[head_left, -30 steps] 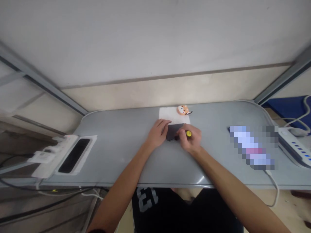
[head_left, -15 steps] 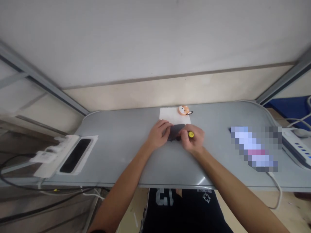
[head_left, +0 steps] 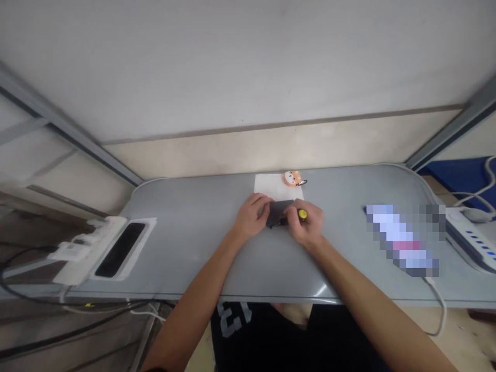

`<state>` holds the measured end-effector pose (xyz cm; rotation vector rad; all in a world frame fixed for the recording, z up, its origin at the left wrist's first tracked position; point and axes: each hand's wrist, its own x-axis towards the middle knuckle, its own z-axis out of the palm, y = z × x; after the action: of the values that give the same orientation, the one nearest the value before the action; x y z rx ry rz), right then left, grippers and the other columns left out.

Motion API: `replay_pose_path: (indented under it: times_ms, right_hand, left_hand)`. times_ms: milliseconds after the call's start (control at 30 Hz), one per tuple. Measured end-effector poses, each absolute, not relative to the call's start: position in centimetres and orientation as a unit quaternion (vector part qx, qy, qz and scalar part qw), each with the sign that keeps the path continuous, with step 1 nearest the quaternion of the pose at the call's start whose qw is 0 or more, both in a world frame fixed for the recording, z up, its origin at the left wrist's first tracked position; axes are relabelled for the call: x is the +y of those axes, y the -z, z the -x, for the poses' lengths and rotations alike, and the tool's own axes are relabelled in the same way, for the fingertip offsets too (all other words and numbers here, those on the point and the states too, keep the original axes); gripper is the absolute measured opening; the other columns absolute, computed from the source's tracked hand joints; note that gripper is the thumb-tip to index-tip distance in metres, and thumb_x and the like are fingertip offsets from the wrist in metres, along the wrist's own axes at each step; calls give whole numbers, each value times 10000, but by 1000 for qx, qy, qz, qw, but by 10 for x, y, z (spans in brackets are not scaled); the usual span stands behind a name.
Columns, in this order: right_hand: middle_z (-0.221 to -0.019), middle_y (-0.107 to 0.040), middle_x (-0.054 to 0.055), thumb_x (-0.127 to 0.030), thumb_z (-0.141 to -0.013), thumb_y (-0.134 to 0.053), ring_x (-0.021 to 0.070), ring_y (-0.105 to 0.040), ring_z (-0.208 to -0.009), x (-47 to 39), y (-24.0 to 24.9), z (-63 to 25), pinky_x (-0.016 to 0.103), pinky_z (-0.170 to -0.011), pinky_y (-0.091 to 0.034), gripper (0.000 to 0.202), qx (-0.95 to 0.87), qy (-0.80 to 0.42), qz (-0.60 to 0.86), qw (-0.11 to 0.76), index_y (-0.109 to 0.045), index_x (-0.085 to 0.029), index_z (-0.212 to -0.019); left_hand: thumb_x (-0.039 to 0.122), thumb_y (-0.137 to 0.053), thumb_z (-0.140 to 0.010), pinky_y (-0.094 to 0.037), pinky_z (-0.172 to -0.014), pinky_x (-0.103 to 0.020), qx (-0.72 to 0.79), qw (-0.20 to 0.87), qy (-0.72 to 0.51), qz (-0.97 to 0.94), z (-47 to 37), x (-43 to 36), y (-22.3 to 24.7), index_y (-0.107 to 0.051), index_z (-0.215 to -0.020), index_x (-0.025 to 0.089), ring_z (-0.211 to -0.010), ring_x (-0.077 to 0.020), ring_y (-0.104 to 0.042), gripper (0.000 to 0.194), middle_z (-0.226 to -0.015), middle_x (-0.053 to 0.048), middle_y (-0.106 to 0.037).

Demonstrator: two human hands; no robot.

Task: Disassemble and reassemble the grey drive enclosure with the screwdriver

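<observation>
A dark grey, flat rectangular piece point(head_left: 278, 210) lies on the desk between my hands. My left hand point(head_left: 251, 216) is closed on its left edge, thumb and fingers pressed against it. In the fist of my right hand point(head_left: 309, 222) is a screwdriver-like tool with a round yellow handle end point(head_left: 303, 214). A thin dark part, perhaps its shaft, crosses the lower edge of the piece, with the tip near my left fingers. Just beyond the hands is a sheet of white paper point(head_left: 267, 185), with an orange-and-white animal-face case point(head_left: 292, 179) on its right corner.
On the grey desk point(head_left: 194, 237), a black phone point(head_left: 121, 250) rests on something white at the left, beside a white power strip point(head_left: 91, 250). A blurred-out device point(head_left: 403, 240) with a cable lies at the right, near another power strip point(head_left: 473, 240). A wall point(head_left: 248, 144) closes off the back.
The yellow handle end has tipped slightly to the left, and my right hand has shifted a little with it. My left hand stays on the dark piece.
</observation>
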<state>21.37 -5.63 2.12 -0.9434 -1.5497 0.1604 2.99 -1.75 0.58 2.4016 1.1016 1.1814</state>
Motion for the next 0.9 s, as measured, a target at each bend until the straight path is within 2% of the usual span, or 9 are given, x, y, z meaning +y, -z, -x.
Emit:
replay_pose_path:
  times_ms: [300, 400, 567, 767, 900]
  right_hand:
    - [-540, -553, -18, -253, -949, -550, 119, -488, -484, -56, -23, -216, 283, -526, -384, 316, -657, -85, 424, 618, -580, -219, -637]
    - [-565, -563, -14, -275, -965, -541, 125, -508, -508, -54, -24, -218, 283, -532, -392, 331, -603, -116, 441, 655, -602, -217, -645]
    - [-583, -499, -23, -341, -983, -501, 132, -481, -536, -41, -27, -228, 282, -534, -369, 381, -457, -166, 516, 705, -581, -216, -632]
    - [-618, -488, -32, -416, -997, -488, 135, -490, -586, -31, -31, -234, 283, -590, -389, 400, -385, -214, 538, 719, -563, -214, -660]
    - [-623, -492, -33, -452, -991, -498, 143, -503, -596, -29, -27, -232, 289, -605, -400, 397, -385, -247, 536, 710, -570, -217, -679]
  left_hand:
    - [202, -474, -1037, -557, -942, -392, 360, 126, -396, -835, -32, -20, -10, -686, -1063, 228, -1008, -204, -651, 216, -1038, -72, -696]
    - [201, -518, -1014, -557, -927, -392, 338, 144, -386, -846, -31, -24, -18, -693, -1065, 222, -992, -208, -652, 183, -1032, -75, -689]
    - [210, -566, -1002, -549, -907, -396, 324, 181, -345, -862, -27, -27, -26, -695, -1059, 205, -986, -213, -641, 141, -1029, -76, -680]
    - [280, -707, -961, -546, -915, -402, 324, 162, -355, -862, -29, -21, -12, -712, -1050, 212, -994, -219, -635, 112, -1027, -69, -697]
    - [269, -682, -983, -553, -890, -387, 335, 163, -384, -845, -29, -14, -1, -731, -968, 222, -945, -202, -643, 69, -968, -59, -699]
